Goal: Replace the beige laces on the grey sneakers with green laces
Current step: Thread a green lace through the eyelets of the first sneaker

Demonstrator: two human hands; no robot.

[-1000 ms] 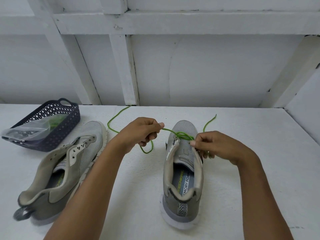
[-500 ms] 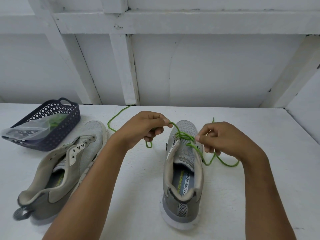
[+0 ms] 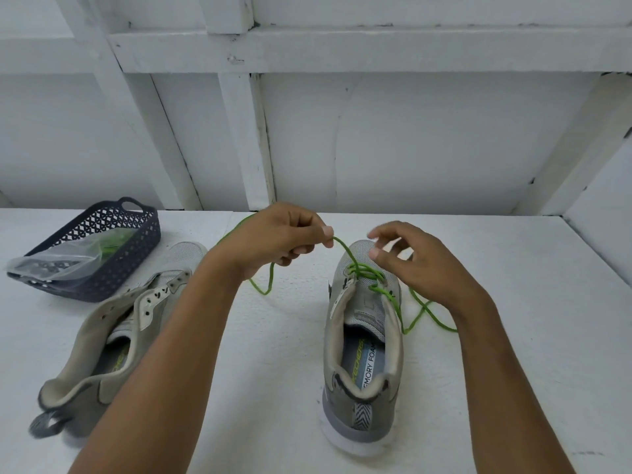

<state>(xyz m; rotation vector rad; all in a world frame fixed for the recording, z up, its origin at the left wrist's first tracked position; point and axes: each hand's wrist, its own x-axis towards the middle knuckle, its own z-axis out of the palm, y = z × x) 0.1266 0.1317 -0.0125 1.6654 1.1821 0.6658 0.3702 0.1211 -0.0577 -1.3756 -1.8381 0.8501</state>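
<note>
A grey sneaker (image 3: 363, 340) stands upright in the middle of the white table, heel toward me, with a green lace (image 3: 366, 273) threaded through its front eyelets. My left hand (image 3: 273, 241) pinches one strand of that lace and holds it taut above the toe. My right hand (image 3: 413, 260) hovers over the shoe's right side with loose fingers, holding nothing. The lace's other end lies slack on the table to the right. A second grey sneaker (image 3: 113, 333) lies tilted on the left with bare eyelets.
A dark lattice basket (image 3: 113, 265) at the back left holds a clear plastic bag (image 3: 51, 261) with something green inside. A white panelled wall rises just behind the table (image 3: 513, 302); a side wall stands at the right.
My right hand has let go of its lace strand and opened; that strand now lies on the table. My left hand has lifted its strand higher.
</note>
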